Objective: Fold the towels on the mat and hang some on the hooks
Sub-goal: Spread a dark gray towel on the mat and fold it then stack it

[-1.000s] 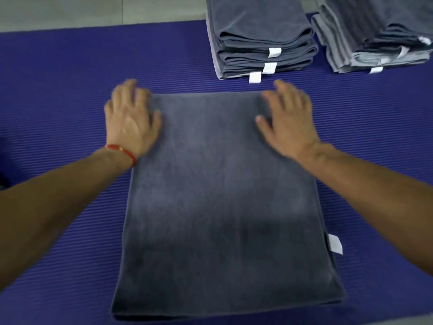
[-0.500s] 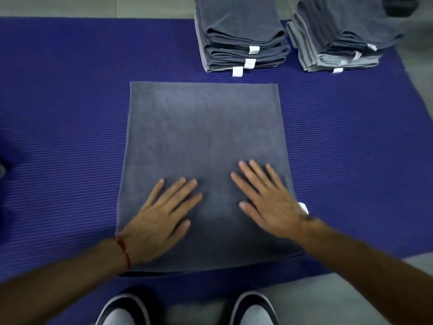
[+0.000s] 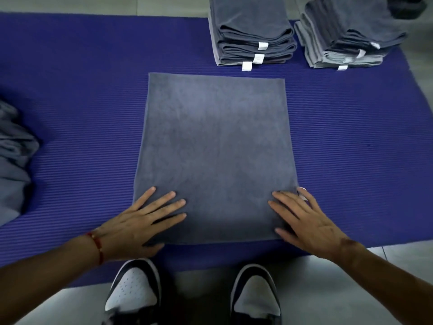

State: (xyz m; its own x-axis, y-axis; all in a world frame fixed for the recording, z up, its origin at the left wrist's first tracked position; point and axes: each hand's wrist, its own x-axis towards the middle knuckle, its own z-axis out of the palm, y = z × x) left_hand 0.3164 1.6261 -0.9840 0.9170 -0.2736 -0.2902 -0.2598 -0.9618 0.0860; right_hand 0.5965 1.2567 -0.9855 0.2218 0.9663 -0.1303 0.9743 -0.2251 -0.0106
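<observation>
A grey towel (image 3: 215, 146) lies flat and folded into a rectangle in the middle of the blue ribbed mat (image 3: 82, 102). My left hand (image 3: 140, 221) rests flat on its near left corner, fingers straight and spread. My right hand (image 3: 304, 219) lies flat on the near right corner, covering most of the white label there. Neither hand grips the cloth. Two stacks of folded grey towels stand at the far edge: one (image 3: 250, 31) just beyond the flat towel, another (image 3: 346, 34) to its right. No hooks are in view.
A loose heap of unfolded grey towels (image 3: 14, 165) sits at the mat's left edge. My two black-and-white shoes (image 3: 133, 289) stand on the grey tiled floor (image 3: 351, 289) right at the mat's near edge.
Both hands slid from the towel's far corners down its length to the near corners, spreading outward. The view pulled back, so my shoes and the left heap now show.
</observation>
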